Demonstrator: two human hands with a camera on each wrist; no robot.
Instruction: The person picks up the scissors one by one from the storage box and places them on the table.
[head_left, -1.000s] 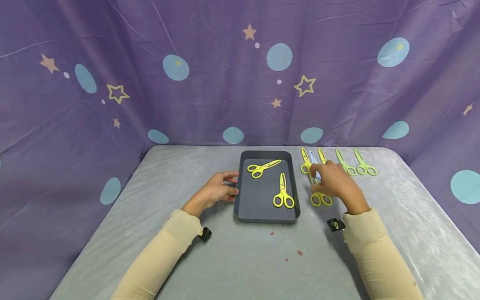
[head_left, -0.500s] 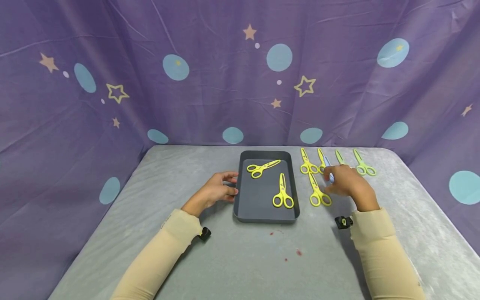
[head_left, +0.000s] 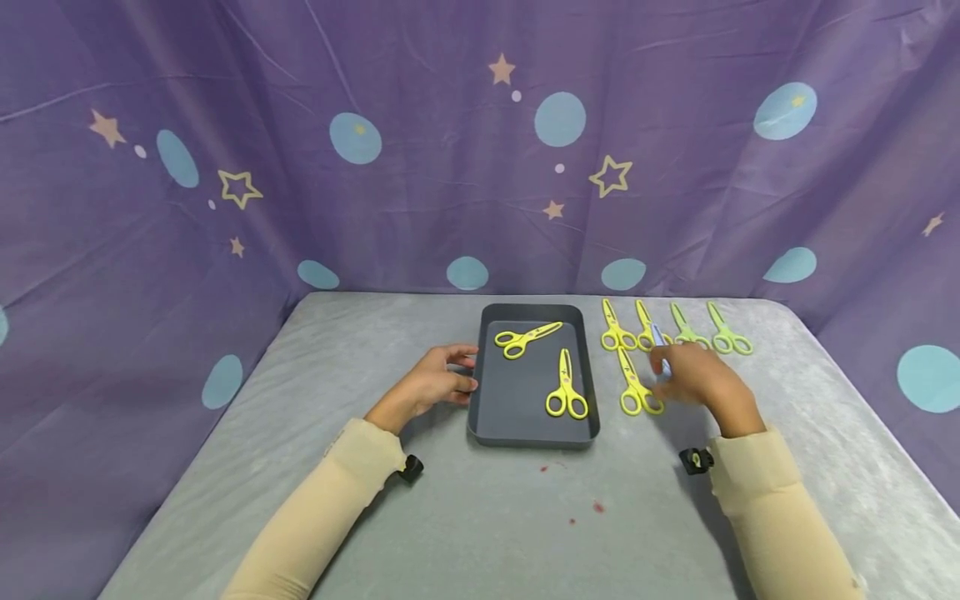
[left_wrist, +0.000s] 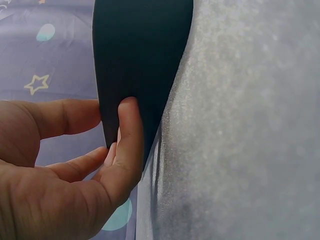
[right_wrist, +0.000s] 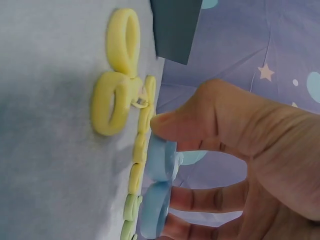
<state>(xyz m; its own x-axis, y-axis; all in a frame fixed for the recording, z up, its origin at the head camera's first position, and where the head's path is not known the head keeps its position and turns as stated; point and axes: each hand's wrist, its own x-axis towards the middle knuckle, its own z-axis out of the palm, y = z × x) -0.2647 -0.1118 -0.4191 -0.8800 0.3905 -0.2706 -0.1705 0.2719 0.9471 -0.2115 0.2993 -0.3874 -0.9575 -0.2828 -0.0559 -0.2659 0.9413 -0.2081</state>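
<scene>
Blue scissors (head_left: 661,343) are pinched by their handles in my right hand (head_left: 701,377), above the table among the yellow and green pairs. In the right wrist view the thumb and fingers of my right hand (right_wrist: 220,150) hold the two blue handle loops (right_wrist: 156,210). My left hand (head_left: 431,383) touches the left wall of the grey tray (head_left: 534,440), its fingers loosely bent; the left wrist view shows my left hand (left_wrist: 85,170) with fingertips against the tray's side (left_wrist: 140,50). Two yellow scissors (head_left: 566,387) lie inside the tray.
Yellow scissors (head_left: 632,385) lie right of the tray, left of my right hand. Behind them, two more yellow pairs (head_left: 617,333) and two green pairs (head_left: 724,333) form a row near the table's back edge. A purple curtain (head_left: 450,167) hangs behind the table (head_left: 480,517).
My right hand has moved right with the blue scissors, from over the left end of the back row toward the green pairs. My left hand and the tray have stayed in place.
</scene>
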